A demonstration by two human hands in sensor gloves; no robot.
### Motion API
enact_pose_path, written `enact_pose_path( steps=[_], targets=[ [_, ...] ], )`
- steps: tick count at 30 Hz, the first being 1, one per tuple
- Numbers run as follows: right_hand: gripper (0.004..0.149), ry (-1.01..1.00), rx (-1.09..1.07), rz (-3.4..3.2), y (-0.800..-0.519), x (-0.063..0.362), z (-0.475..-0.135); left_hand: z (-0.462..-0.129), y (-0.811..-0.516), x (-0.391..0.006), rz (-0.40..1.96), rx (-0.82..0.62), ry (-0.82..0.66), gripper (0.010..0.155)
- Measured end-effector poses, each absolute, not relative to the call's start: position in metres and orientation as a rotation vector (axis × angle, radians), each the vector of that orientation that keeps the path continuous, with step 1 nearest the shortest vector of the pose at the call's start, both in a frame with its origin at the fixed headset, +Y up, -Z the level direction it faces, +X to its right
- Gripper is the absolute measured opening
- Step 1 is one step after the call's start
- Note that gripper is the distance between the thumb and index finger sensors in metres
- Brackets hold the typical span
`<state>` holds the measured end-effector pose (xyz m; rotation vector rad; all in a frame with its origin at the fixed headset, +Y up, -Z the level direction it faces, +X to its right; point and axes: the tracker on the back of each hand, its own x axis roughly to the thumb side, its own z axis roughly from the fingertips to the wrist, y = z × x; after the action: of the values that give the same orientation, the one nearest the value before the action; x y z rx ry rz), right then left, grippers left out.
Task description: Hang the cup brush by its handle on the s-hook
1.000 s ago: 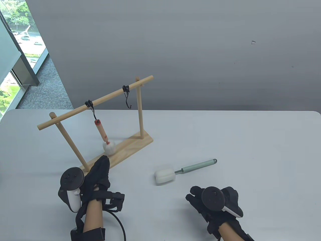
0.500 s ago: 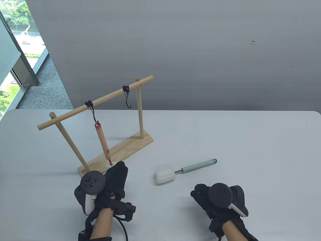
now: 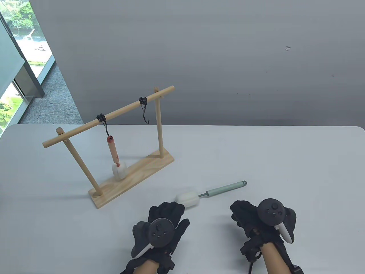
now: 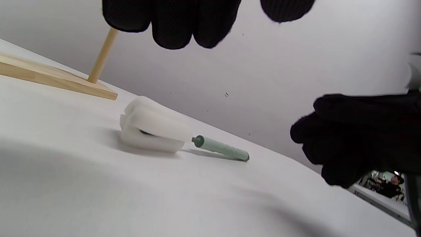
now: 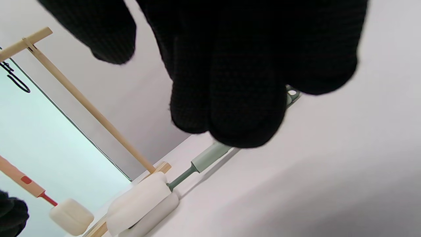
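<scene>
A green-handled cup brush (image 3: 225, 189) with a white sponge head (image 3: 186, 198) lies flat on the white table; it also shows in the left wrist view (image 4: 220, 148) and the right wrist view (image 5: 207, 158). My left hand (image 3: 171, 207) is open and empty, its fingertips just short of the sponge head. My right hand (image 3: 240, 209) is open and empty, just near of the handle. On the wooden rack (image 3: 108, 117) the right S-hook (image 3: 146, 112) hangs empty. The left S-hook (image 3: 106, 129) carries an orange-handled brush (image 3: 113, 151).
The rack's base board (image 3: 148, 168) sits left of centre on the table, its right post (image 3: 159, 125) behind the green brush. A grey wall stands behind the table. In the left wrist view my right hand (image 4: 361, 131) shows at the right.
My left hand has moved right, from the rack's base to the green brush's sponge head. The orange brush swings on its hook. My right hand has shifted slightly right and forward.
</scene>
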<state>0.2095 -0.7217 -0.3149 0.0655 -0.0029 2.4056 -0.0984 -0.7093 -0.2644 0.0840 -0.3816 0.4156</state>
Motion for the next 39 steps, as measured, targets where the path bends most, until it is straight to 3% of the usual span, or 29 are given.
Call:
enact_pose_path(
  steps=[6,12,26,33,39],
  targets=[
    [0.058,0.146,-0.024,2.428,-0.731,0.202,-0.337,-0.255,-0.719,-0.086,0.225,0.013,-0.429,0.058],
    [0.057,0.216,-0.151,2.417,-0.737,0.196,-0.369,-0.256,-0.725,-0.09,0.221,-0.009,-0.418,0.058],
    [0.056,0.304,-0.203,2.617,-0.747,0.146,-0.431,-0.261,-0.733,-0.092,0.17,-0.046,-0.367,0.058],
    [0.055,0.489,-0.265,2.615,-0.763,0.142,-0.447,-0.262,-0.733,-0.094,0.174,-0.036,-0.326,0.058],
    [0.053,0.5,-0.301,2.637,-0.766,0.14,-0.448,-0.262,-0.735,-0.093,0.153,-0.051,-0.326,0.059]
  ],
)
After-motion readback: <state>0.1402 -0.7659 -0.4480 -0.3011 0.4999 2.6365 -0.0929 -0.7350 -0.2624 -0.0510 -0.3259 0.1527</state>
